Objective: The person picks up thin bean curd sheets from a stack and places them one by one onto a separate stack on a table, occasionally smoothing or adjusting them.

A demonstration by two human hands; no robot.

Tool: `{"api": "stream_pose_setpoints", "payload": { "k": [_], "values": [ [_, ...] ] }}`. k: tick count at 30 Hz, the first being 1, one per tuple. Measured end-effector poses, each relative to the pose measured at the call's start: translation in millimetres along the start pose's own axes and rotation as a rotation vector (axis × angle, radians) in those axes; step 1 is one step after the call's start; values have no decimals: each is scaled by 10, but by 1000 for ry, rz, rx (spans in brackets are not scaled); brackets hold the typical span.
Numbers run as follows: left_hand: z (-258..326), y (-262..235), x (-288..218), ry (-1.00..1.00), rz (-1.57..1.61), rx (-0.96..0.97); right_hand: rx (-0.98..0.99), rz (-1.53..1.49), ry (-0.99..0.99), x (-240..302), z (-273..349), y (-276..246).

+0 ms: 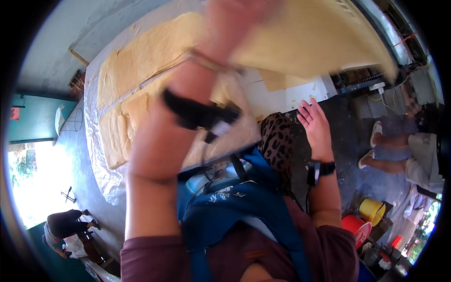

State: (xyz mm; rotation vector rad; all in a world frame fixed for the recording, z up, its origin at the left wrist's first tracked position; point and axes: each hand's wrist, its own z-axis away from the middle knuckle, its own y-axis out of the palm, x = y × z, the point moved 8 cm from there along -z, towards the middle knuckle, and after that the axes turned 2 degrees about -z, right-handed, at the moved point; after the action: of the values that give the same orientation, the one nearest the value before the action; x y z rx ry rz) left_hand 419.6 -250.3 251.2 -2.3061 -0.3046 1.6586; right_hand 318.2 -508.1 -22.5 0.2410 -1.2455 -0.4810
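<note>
I see a large thin pale-yellow sheet (310, 37) lifted in the air across the top of the view, above the far end of the table (300, 94). It hangs from the raised left hand (235, 23), which is blurred and close to the camera; its fingers seem closed on the sheet's edge, though the blur keeps me from seeing the grip itself. The left forearm rises steeply from the lower edge toward that hand, with a black strap device (199, 113) around the wrist, and it blocks much of my view of the table's middle.

The right hand (315, 123) is held lower, off the table's near corner, palm open and fingers spread, holding nothing and touching nothing. A black wristband (319, 169) sits on that wrist.

More pale-yellow sheets (141, 61) lie flat on the table, on a white crinkled plastic cover (101, 164) that hangs over its left side. I see a blue apron (244, 207) on the person's chest and a leopard-print cloth (277, 141) just below the table edge. At right another person's legs in white sandals (371, 145) stand on the dark floor, near a yellow bucket (371, 209) and a red tub (354, 225). At lower left a crouched person (66, 225) is well apart from the table
</note>
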Motion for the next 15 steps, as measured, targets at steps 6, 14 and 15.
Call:
{"api": "stream_pose_setpoints", "payload": {
  "k": [6, 14, 15],
  "values": [
    [502, -2953, 285, 230, -1049, -799, -186, 411, 24, -190, -726, -268],
    [3080, -4955, 2692, -163, 624, -1267, 369, 132, -13, -8, -839, 1962],
    [3472, -5093, 2926, -204, 614, -1253, 395, 141, 5, -157, -887, 2145]
  ]
}}
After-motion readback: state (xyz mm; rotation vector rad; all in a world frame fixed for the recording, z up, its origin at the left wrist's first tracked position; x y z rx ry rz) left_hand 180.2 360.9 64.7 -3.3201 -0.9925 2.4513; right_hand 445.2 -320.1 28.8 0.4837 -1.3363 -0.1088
